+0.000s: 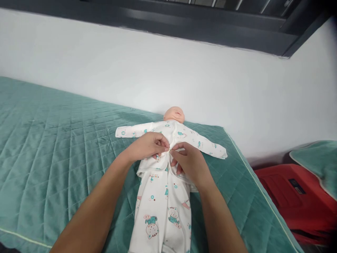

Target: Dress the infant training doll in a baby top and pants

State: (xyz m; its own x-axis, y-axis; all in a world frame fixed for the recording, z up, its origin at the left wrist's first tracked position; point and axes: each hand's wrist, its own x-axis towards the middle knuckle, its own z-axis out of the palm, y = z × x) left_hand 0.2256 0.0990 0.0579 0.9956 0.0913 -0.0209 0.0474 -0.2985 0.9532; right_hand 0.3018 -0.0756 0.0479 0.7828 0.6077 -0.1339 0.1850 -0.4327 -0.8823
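A baby doll [174,114] lies on its back, dressed in a white printed baby shirt [168,127] with both sleeves stretched out sideways. White printed pants [165,203] with animal figures cover its lower body. My left hand [151,144] pinches the shirt's front edge at the middle of the chest. Right beside it, my right hand [188,160] pinches the opposite front edge, the fingertips of both hands almost touching. Whatever fastener lies between the fingertips is mostly hidden. Below the hands the shirt's two front edges hang apart over the pants.
Under the doll spreads a green quilted cover [65,147] with a pale piped edge. A white wall [158,70] rises behind the doll's head, below a dark window frame [184,24]. To the right, lower down, is a red case [286,196] with green cloth [318,161] over it.
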